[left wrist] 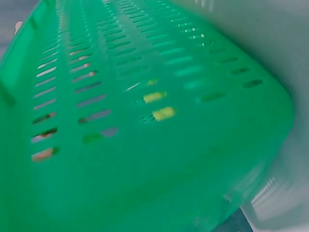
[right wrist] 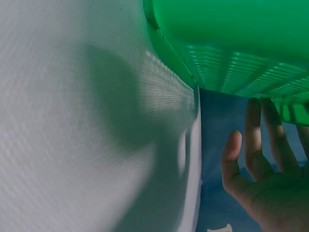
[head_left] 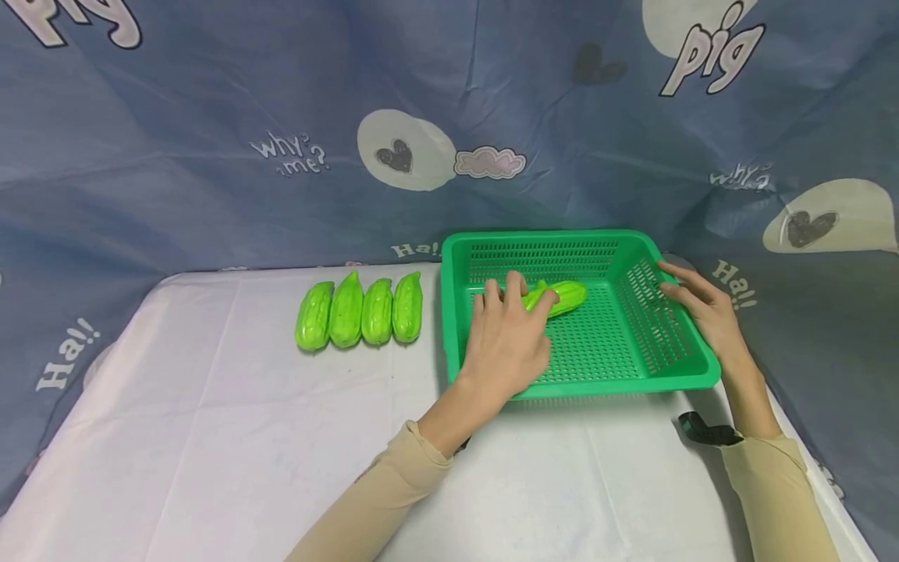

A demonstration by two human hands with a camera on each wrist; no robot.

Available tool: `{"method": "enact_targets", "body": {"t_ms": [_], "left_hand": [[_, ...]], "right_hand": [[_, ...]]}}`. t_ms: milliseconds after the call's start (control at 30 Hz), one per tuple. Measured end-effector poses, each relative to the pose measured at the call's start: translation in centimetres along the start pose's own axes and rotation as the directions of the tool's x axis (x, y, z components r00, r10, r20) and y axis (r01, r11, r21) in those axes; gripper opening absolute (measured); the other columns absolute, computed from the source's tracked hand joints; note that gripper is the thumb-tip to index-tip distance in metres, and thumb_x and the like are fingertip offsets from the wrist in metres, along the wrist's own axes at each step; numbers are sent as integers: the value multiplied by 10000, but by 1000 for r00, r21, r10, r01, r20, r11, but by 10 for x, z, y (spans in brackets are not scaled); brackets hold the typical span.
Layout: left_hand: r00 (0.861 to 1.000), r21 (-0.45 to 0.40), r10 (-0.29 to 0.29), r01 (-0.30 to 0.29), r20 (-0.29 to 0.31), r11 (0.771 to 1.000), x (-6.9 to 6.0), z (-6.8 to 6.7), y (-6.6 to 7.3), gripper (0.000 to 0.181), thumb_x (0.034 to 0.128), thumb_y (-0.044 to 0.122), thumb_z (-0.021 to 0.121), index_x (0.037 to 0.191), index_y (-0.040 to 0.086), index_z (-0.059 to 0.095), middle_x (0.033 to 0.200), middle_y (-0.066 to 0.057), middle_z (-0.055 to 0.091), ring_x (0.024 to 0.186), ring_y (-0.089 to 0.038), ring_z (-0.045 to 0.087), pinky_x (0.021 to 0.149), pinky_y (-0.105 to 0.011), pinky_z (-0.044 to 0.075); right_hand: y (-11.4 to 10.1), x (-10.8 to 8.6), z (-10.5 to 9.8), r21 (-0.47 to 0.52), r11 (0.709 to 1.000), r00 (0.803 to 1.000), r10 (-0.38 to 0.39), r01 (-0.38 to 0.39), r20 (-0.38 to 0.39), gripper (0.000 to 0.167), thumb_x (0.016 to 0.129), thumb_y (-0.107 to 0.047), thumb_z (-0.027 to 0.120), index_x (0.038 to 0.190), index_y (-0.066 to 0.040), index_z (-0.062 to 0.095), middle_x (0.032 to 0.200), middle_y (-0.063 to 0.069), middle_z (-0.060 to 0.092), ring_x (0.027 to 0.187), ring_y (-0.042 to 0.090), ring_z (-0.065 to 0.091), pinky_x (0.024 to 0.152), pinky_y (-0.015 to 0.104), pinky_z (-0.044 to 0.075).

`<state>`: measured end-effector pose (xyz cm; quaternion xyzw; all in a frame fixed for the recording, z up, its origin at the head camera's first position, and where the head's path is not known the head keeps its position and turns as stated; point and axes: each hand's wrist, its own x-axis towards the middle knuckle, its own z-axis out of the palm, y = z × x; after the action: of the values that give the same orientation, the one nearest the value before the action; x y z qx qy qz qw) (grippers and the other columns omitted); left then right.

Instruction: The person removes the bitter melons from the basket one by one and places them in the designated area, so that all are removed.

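My left hand [head_left: 507,336] reaches down into the green basket [head_left: 576,386]. Its bent fingers are around a bright green bitter melon [head_left: 534,298], mostly hidden under the hand. Against its right side lies another bitter melon [head_left: 567,298] on the basket floor. In the left wrist view the basket wall [left wrist: 145,164] blocks the hand, and yellow-green bits show through the slots. With fairly straight fingers, my right hand [head_left: 705,312] touches the basket's right rim. The right wrist view shows that hand [right wrist: 270,179] beside the outer wall, fingertips against it.
Left of the basket, several bitter melons [head_left: 346,311] lie side by side in a row on the white tablecloth [head_left: 246,437]. A blue printed cloth [head_left: 295,94] hangs behind the table and down its right side. Dark wrist gear [head_left: 705,431] sits by the right sleeve.
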<state>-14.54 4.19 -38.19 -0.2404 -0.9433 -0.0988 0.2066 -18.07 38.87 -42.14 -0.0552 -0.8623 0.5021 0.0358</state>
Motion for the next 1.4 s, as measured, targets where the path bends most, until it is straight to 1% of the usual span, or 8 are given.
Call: {"method": "enact_targets", "body": {"t_ms": [167, 400, 633, 800, 900, 1100, 1200, 1400], "left_hand": [[999, -47, -15, 13, -37, 999, -5, -9, -6, 444, 887, 178, 695, 1305, 318, 651, 1229, -103, 571, 813, -241, 424, 717, -302, 363], [997, -103, -42, 35, -71, 994, -12, -18, -13, 521, 841, 200, 688, 1349, 300, 639, 1184, -113, 553, 751, -232, 409, 656, -295, 319], [992, -109, -74, 62, -103, 992, -19, -29, -20, 529, 824, 202, 702, 1345, 278, 649, 1176, -119, 545, 770, -244, 429, 660, -308, 359], [989, -149, -103, 87, -105, 985, -23, -36, -26, 538, 812, 207, 738, 1340, 218, 639, 1242, -143, 555, 839, -261, 500, 687, -317, 423], [988, -151, -114, 98, -102, 984, -25, -39, -30, 544, 812, 212, 754, 1341, 202, 632, 1292, -157, 568, 876, -279, 545, 708, -332, 457], [986, -112, -136, 125, -96, 986, -28, -43, -43, 521, 855, 227, 757, 1362, 199, 639, 1320, -180, 595, 864, -301, 567, 711, -355, 474], [985, -99, -143, 134, -95, 986, -30, -46, -49, 507, 867, 232, 762, 1362, 206, 652, 1317, -185, 620, 860, -316, 582, 708, -368, 483], [982, -90, -164, 156, -94, 984, -33, -49, -65, 458, 883, 211, 758, 1333, 223, 675, 1302, -180, 654, 926, -379, 643, 739, -435, 518]], "right_hand": [[2, 0, 0, -6, 1000, 1000, 5, -5, -1, 520, 1106, -421, 590, 1608, -308, 520, 1197, -336, 617, 837, -25, 702, 686, 232, 606], [2, 0, 1, 1, 1000, 1000, -1, 1, 0, 518, 1111, -407, 584, 1612, -296, 518, 1215, -326, 611, 833, -22, 703, 684, 231, 607], [1, 0, 1, 3, 1000, 1000, -10, 10, -4, 513, 1109, -404, 589, 1606, -298, 526, 1270, -314, 590, 874, -36, 689, 704, 206, 594], [2, 0, -1, -15, 1000, 1000, -12, 12, 2, 521, 1110, -423, 579, 1616, -317, 508, 1501, -133, 567, 965, -60, 657, 742, 174, 578], [3, 0, -1, -26, 1000, 1000, 1, -1, -1, 531, 1110, -438, 573, 1622, -315, 500, 1579, -87, 517, 993, -68, 643, 761, 166, 572], [4, 0, 0, -12, 1000, 1000, -1, 1, -8, 526, 1109, -422, 582, 1615, -296, 513, 1380, -287, 545, 909, -47, 672, 721, 194, 585], [5, 0, 0, -3, 1000, 1000, 1, -1, -7, 524, 1109, -418, 584, 1613, -294, 516, 1348, -310, 546, 898, -41, 675, 717, 200, 588], [4, 1, -1, -31, 1000, 1000, 2, -2, 0, 540, 1110, -450, 568, 1627, -312, 493, 1603, -71, 507, 1021, -66, 628, 781, 160, 563]]}}
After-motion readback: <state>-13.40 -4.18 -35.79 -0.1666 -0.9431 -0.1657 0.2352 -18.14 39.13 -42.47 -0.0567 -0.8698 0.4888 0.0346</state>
